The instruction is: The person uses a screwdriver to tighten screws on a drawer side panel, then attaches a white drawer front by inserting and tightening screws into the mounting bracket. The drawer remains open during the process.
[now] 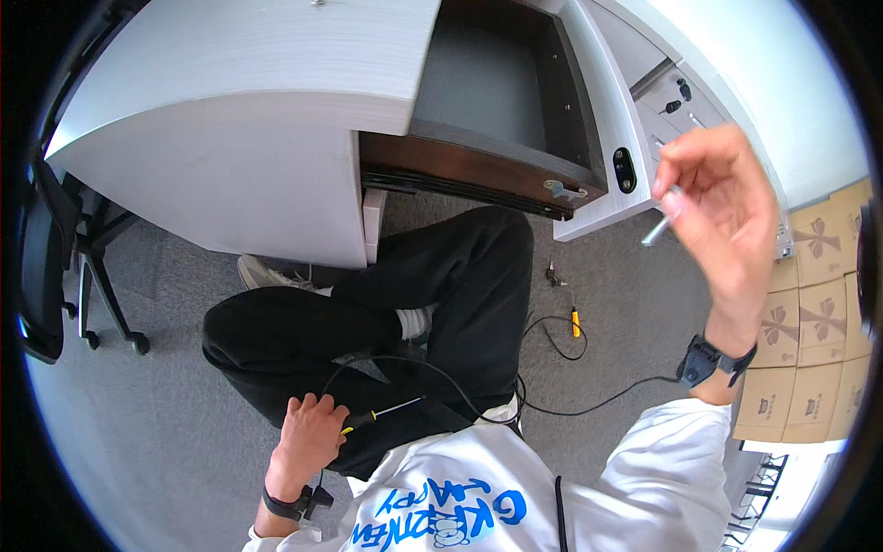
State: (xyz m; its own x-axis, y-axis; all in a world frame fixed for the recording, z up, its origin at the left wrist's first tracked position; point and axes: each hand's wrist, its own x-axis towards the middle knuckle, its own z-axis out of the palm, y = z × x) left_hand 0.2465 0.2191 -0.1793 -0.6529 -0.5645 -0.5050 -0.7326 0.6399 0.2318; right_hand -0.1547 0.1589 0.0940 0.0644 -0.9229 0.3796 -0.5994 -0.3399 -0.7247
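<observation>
My right hand [722,207] is raised beside the front of a pulled-out drawer [501,166]. Its thumb and fingers pinch a small silvery metal piece [655,230], too small to name for sure. My left hand [313,431] rests on my lap, its fingers closed around the yellow and black handle of a screwdriver [386,411]. The screwdriver's thin shaft points to the right across my dark trousers. A black oval fitting [624,170] sits on the drawer's pale front, and a metal bracket [564,190] is on the drawer's dark side.
The pale desk [248,138] fills the upper left. A small metal part [554,273] and a yellow-handled tool [576,322] lie on the grey carpet. A black cable [598,411] runs to my right wrist. Cardboard boxes [800,322] are stacked at right; a black chair [87,258] stands at left.
</observation>
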